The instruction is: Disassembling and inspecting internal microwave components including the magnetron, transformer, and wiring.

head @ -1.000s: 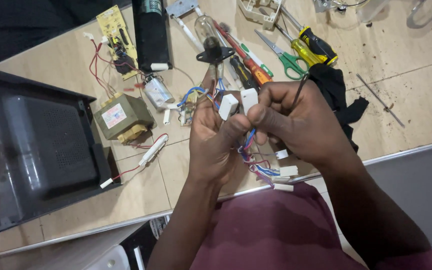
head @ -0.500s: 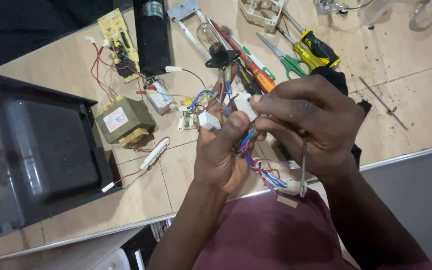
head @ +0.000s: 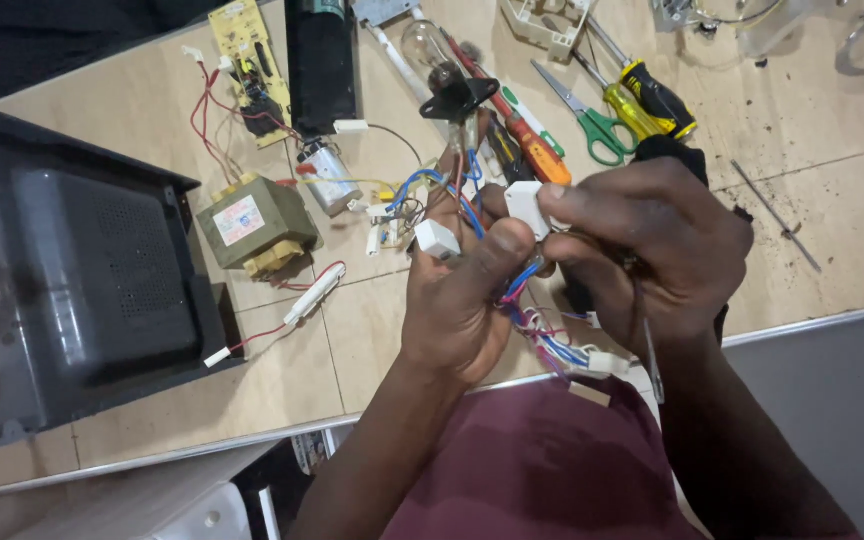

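Head view, looking down on a tan worktop (head: 282, 360) strewn with appliance parts. Left hand (head: 462, 300) is closed around a bundle of coloured wires (head: 537, 335), its thumb pressed up against a white connector (head: 525, 205); a second white connector (head: 437, 240) juts out on the far side of that hand from the first. Right hand (head: 652, 250) is closed too, its fingertips pinching the first white connector from the opposite side, so that both hands meet on it; a thin metal rod (head: 649, 355) hangs down below this hand, though whether the fingers grip it cannot be told. More white plugs dangle from the wire bundle beneath the hands, above a maroon garment (head: 552, 470). Taking the held white connector as landmark: just beyond it lie a lamp bulb in a black holder (head: 442, 75), an orange-handled screwdriver (head: 527, 140) and green-handled scissors (head: 592, 125); further to that side rest two yellow-and-black screwdrivers (head: 652, 100). Well to its other side sit a transformer (head: 257, 225), a small silver capacitor (head: 327, 175) and a green circuit board (head: 247, 60), with a dark appliance casing (head: 62, 270) beyond them at the worktop's edge.
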